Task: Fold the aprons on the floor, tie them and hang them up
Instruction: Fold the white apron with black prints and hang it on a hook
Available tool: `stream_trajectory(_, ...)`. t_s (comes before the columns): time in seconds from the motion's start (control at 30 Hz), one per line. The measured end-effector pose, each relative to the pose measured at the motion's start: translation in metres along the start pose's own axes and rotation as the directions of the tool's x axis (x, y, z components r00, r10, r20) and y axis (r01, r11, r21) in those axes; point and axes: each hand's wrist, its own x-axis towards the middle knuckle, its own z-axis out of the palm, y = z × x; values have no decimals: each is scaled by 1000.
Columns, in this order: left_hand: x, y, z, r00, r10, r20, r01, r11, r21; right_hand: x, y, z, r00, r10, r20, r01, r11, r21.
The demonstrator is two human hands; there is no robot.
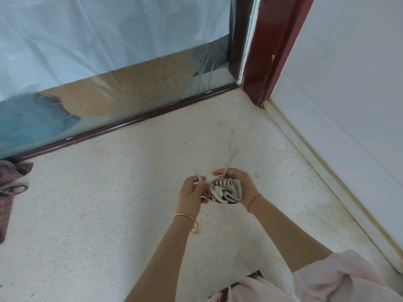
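Centre: striped apron (pixel 226 191) folded small, right hand (pixel 242 182) grip curled round it; left hand (pixel 190 192) grip pinching tie string (pixel 199 179). Tying apparently unfinished, hanging left. Left edge: plaid cloth (pixel 8 184) on floor (pixel 130 192), unfolded.

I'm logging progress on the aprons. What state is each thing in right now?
striped apron: folded into a small bundle, held in the air, apparently not yet tied.
tie strings: loose, one in each hand.
left hand: pinches one of the tie strings.
right hand: grips the striped apron and the other string.
plaid apron: crumpled on the floor, unfolded.
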Motion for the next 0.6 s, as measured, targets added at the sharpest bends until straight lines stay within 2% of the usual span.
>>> stream_trajectory(0.07,0,-4,-2,995,91,28,-95,962,255,-1,5,-3,999,31,41,-27,996,-91)
stream_trajectory(0.1,0,-8,-4,991,129,47,-137,935,326,-2,8,-6,998,0,61,11,984,-176)
stream_trajectory(0.17,-2,-16,-7,976,208,61,-214,875,435,-4,14,-14,990,-82,114,123,903,-413)
stream_trajectory(0.23,-4,-19,-8,956,281,83,-285,823,491,-7,17,-20,979,-74,192,167,832,-529)
stream_trajectory(0.37,-10,-18,-6,928,353,121,-363,779,511,-9,17,-27,976,56,212,51,882,-468)
stream_trajectory(0.47,-11,-22,-8,896,420,145,-423,707,567,-9,13,-33,961,152,233,-13,862,-507)
stream_trajectory(0.6,-11,-31,-4,893,381,238,-432,582,689,-7,16,-34,959,220,175,-88,827,-556)
